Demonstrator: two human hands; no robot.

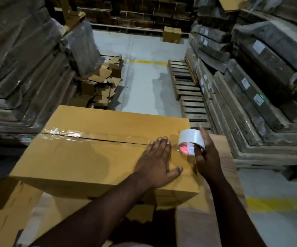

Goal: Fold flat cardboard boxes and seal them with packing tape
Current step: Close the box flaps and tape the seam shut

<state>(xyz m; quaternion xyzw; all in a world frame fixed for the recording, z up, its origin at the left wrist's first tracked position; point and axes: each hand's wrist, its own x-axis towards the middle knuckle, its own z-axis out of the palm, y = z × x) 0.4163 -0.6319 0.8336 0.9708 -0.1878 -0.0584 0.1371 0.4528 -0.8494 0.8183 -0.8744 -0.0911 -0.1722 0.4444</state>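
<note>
Folded box (97, 150): sitting nearest, centre, resting on flat cardboard sheets (10, 211) lying beneath and in front of it. Strip of tape (76, 134) running along the top seam from the left edge toward the right. Left hand (156, 163) lying flat on the box top, right of centre, just beside the seam. Right hand (206, 154) holding the tape roll (191, 141) at the box's right end, on the seam line. Wrapped stacks (19, 68) standing to the left; more wrapped stacks (269, 77) to the right. Pallets (187, 88) lying behind the box, at right. Loose cardboard pile (101, 84) sitting behind, at left. Small box (172, 34) standing far behind on the floor (144, 72).
</note>
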